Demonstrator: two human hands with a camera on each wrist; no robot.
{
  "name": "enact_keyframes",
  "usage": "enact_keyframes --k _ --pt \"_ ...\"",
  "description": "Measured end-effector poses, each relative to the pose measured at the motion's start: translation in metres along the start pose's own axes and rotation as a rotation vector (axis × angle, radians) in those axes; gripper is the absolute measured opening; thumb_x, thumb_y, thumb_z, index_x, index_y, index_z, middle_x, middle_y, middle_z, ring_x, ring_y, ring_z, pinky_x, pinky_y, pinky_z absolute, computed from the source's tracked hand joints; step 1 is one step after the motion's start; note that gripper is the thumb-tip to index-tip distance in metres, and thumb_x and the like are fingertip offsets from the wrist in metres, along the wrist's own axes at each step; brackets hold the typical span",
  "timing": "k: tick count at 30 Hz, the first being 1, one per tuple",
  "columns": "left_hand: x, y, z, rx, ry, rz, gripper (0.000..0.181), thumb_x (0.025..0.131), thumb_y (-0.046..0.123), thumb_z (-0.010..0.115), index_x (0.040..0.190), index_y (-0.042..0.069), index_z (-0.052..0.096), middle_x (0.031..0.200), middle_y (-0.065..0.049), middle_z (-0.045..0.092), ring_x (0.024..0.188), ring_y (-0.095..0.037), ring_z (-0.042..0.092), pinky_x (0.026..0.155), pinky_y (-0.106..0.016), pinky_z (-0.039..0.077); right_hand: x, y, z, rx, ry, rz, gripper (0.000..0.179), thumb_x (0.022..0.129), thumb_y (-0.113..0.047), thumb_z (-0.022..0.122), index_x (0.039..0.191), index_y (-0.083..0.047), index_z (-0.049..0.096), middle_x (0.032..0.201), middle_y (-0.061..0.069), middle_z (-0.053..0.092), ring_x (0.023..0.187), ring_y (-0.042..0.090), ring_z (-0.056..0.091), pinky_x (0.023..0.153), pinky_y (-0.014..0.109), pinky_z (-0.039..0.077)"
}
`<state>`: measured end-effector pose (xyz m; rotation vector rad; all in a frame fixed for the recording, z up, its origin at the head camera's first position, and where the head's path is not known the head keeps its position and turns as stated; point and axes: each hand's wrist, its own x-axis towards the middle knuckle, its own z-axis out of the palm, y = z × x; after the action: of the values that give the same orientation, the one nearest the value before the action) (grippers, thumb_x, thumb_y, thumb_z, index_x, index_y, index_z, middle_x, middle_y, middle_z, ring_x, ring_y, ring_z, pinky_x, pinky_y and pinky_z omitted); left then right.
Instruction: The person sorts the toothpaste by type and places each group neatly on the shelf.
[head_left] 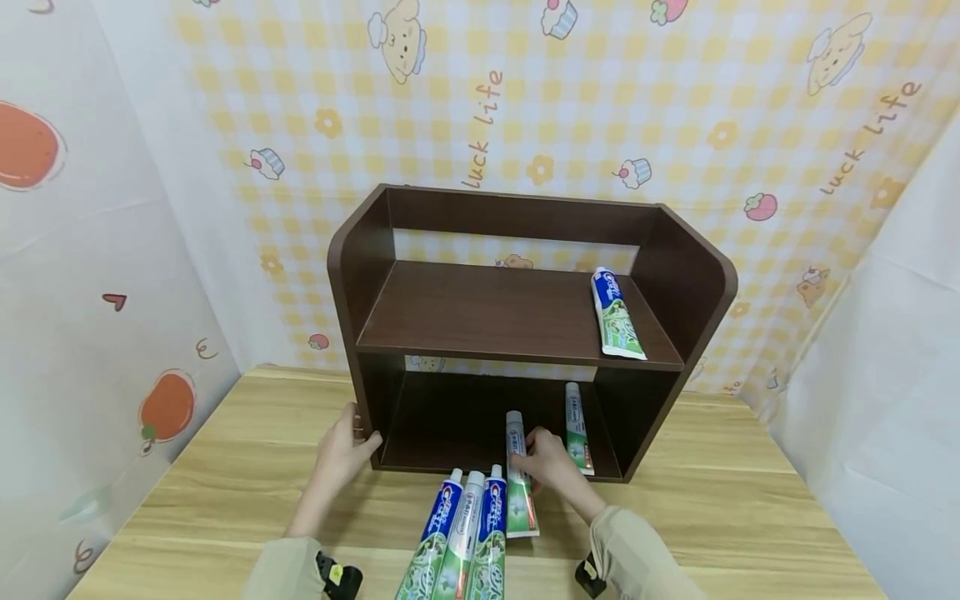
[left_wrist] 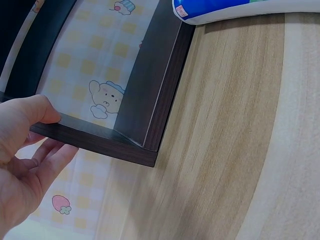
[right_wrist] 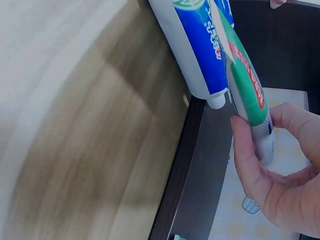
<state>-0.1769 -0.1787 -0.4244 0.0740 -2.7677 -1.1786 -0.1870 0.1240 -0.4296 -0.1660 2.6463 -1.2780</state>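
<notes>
My right hand (head_left: 553, 462) pinches a green-and-white toothpaste tube (head_left: 520, 500) between thumb and fingers. The tube's cap end points into the lower compartment of a dark brown two-tier shelf (head_left: 465, 304), while its flat end sticks out past the front edge. In the right wrist view the same tube (right_wrist: 245, 80) lies between the thumb and fingers. My left hand (head_left: 341, 454) grips the shelf's left side panel, thumb on the inner face, fingers outside. To the right of the held tube, a similar tube (head_left: 576, 425) lies in the lower compartment.
On the upper tier, at the right, lies a blue-and-green toothpaste tube (head_left: 618, 321). Side by side before the shelf are a blue-and-green tube (head_left: 433, 542), a green-and-white tube (head_left: 459, 542) and another blue-and-green tube (head_left: 490, 542). Everything stands on a wooden table (head_left: 712, 517) against a patterned backdrop.
</notes>
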Motion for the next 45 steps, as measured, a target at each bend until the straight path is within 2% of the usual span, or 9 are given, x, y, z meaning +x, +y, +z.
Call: enact_keyframes --k 10,15,21,24,29,34,37,40,45 --pt "-0.002 0.000 -0.001 0.007 -0.008 -0.012 0.056 0.084 0.014 0.056 0.129 -0.010 0.033 0.110 -0.028 0.056 0.096 -0.038 0.059 0.080 -0.047 0.050 0.018 -0.002 -0.003 -0.015 0.028 0.032 0.031 0.079 -0.012 0.062 0.099 0.008 0.049 0.058 0.009 0.051 0.040 0.023 0.059 0.043 0.030 0.051" --pt "0.000 0.002 -0.002 0.006 -0.001 0.000 0.051 0.084 0.014 0.056 0.125 -0.008 0.036 0.108 -0.027 0.057 0.095 -0.038 0.060 0.079 -0.046 0.050 0.027 -0.001 -0.007 -0.002 0.024 0.062 0.032 0.080 -0.012 0.060 0.100 0.009 0.047 0.065 0.012 0.049 0.042 0.021 0.058 0.045 0.031 0.052" --pt "0.002 0.002 -0.001 0.012 0.023 0.021 0.038 0.082 0.013 0.057 0.112 -0.004 0.042 0.103 -0.025 0.059 0.091 -0.035 0.062 0.075 -0.045 0.050 0.035 0.001 -0.012 -0.014 0.024 0.073 0.038 0.081 -0.012 0.060 0.106 0.013 0.046 0.085 0.023 0.052 0.045 0.024 0.061 0.047 0.032 0.053" --pt "0.002 0.001 -0.001 0.010 0.027 0.022 0.037 0.082 0.013 0.058 0.112 -0.003 0.042 0.102 -0.024 0.059 0.090 -0.034 0.062 0.075 -0.045 0.050 0.039 0.003 -0.013 -0.009 0.019 0.078 0.038 0.081 -0.012 0.060 0.106 0.013 0.045 0.096 0.028 0.050 0.047 0.024 0.061 0.048 0.033 0.053" --pt "0.002 0.001 -0.001 0.007 0.028 0.018 0.039 0.082 0.013 0.058 0.113 -0.004 0.042 0.102 -0.025 0.059 0.090 -0.035 0.062 0.076 -0.045 0.050 0.044 0.003 -0.014 0.019 0.018 0.088 0.030 0.081 -0.011 0.059 0.099 0.009 0.046 0.093 0.024 0.048 0.050 0.023 0.060 0.048 0.033 0.053" --pt "0.003 0.001 0.000 0.011 0.031 0.017 0.037 0.082 0.012 0.058 0.111 -0.003 0.042 0.102 -0.024 0.059 0.091 -0.035 0.062 0.076 -0.045 0.050 0.048 0.001 -0.014 0.030 0.021 0.094 0.033 0.081 -0.010 0.058 0.104 0.011 0.045 0.103 0.028 0.047 0.052 0.023 0.060 0.049 0.033 0.054" --pt "0.002 0.002 0.000 0.010 0.033 0.020 0.037 0.081 0.012 0.058 0.111 -0.004 0.042 0.101 -0.024 0.060 0.090 -0.035 0.062 0.076 -0.045 0.050 0.052 0.001 -0.014 0.008 0.034 0.098 0.020 0.081 -0.009 0.058 0.086 0.006 0.046 0.082 0.018 0.050 0.048 0.022 0.060 0.048 0.033 0.053" --pt "0.002 0.003 0.001 0.009 0.035 0.022 0.038 0.081 0.013 0.058 0.111 -0.004 0.042 0.100 -0.024 0.060 0.089 -0.035 0.062 0.075 -0.045 0.050 0.057 0.002 -0.014 -0.014 0.052 0.104 0.023 0.080 -0.009 0.060 0.070 -0.003 0.039 0.061 0.005 0.041 0.042 0.022 0.060 0.046 0.032 0.053" --pt "0.001 0.001 0.001 0.003 0.039 0.017 0.038 0.080 0.013 0.058 0.110 -0.004 0.043 0.100 -0.023 0.060 0.089 -0.034 0.061 0.075 -0.044 0.050 0.061 0.001 -0.015 0.011 0.075 0.092 0.026 0.079 -0.008 0.061 0.069 -0.006 0.037 0.061 0.005 0.041 0.043 0.023 0.060 0.046 0.032 0.053"
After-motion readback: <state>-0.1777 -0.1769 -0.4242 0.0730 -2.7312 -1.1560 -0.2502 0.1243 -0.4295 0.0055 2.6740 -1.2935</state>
